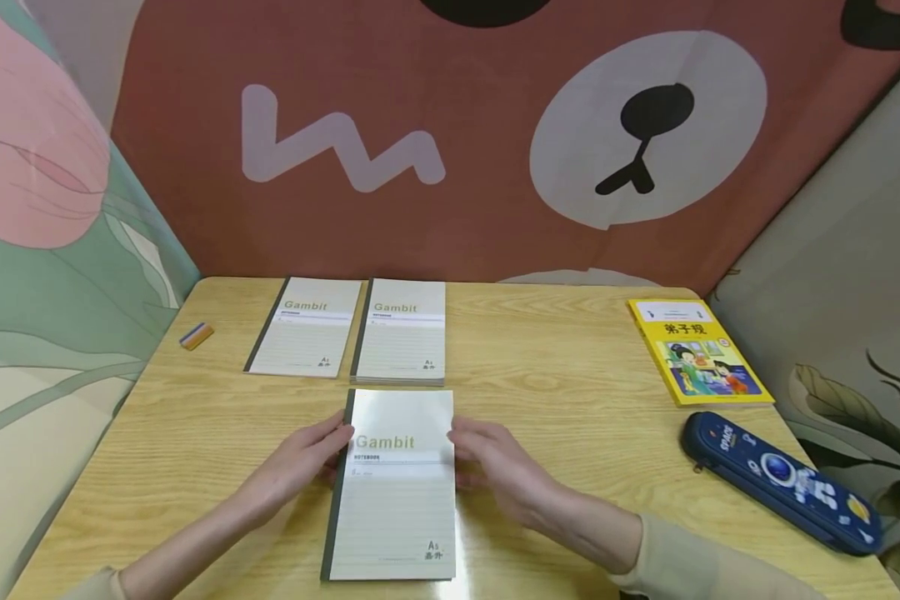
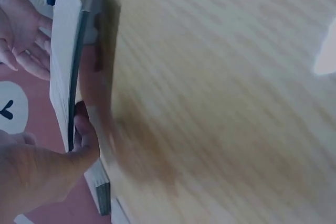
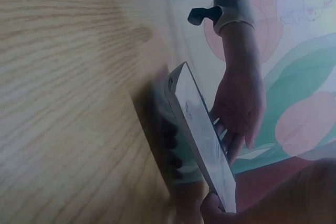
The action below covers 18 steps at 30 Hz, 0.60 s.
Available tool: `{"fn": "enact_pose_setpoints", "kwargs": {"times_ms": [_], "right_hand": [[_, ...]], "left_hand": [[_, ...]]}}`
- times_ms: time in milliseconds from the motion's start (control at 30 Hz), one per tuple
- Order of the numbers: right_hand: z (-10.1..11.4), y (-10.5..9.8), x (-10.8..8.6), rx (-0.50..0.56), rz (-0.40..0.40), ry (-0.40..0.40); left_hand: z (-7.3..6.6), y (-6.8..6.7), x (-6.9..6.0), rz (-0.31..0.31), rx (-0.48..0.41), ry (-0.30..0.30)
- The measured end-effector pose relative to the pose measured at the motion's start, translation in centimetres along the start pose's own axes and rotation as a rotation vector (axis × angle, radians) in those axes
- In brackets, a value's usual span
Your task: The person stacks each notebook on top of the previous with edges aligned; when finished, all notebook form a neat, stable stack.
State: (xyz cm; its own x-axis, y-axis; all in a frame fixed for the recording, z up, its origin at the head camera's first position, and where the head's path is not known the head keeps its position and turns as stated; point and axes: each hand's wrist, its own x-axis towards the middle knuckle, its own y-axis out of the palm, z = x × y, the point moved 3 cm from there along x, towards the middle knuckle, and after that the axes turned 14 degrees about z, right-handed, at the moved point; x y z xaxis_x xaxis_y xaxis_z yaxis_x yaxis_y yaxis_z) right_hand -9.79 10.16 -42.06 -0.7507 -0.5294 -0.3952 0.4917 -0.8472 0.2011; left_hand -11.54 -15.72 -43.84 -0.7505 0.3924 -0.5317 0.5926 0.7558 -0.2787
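Observation:
My two hands hold a white Gambit notebook with a dark spine, at the table's near middle. My left hand grips the spine side, thumb at the cover's edge. My right hand grips the opposite long edge. In the left wrist view the notebook stands tilted, with a shadow beside it on the tabletop. A thick page edge of the notebook shows in the right wrist view; I cannot tell whether it is one notebook or several together. Fingers beneath it are partly hidden.
Farther back lie a Gambit notebook and, to its right, a small notebook stack. An orange-and-blue eraser is at the far left. On the right are a yellow book and a navy pencil case. A curtain hangs behind the wooden table.

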Motion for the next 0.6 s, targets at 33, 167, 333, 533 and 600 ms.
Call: {"fn": "enact_pose_setpoints", "kwargs": {"times_ms": [33,167,333,533,600], "right_hand": [[0.1,-0.1,0.0,0.000,-0.003,0.002],[0.9,-0.5,0.4,0.021,0.024,-0.017],[2.4,-1.1,0.8,0.027,0.085,-0.054],[4.4,-1.9,1.3,0.012,0.040,-0.084],[5.1,-2.1,1.6,0.029,0.031,-0.108]], "left_hand": [[-0.2,-0.1,0.0,0.002,-0.002,0.003],[-1.0,-0.7,0.0,0.015,-0.018,0.047],[-2.6,-1.9,0.2,0.008,-0.006,0.123],[-4.6,-3.5,0.6,-0.028,0.001,0.180],[-5.2,-4.1,0.8,-0.039,-0.023,0.197]]}}
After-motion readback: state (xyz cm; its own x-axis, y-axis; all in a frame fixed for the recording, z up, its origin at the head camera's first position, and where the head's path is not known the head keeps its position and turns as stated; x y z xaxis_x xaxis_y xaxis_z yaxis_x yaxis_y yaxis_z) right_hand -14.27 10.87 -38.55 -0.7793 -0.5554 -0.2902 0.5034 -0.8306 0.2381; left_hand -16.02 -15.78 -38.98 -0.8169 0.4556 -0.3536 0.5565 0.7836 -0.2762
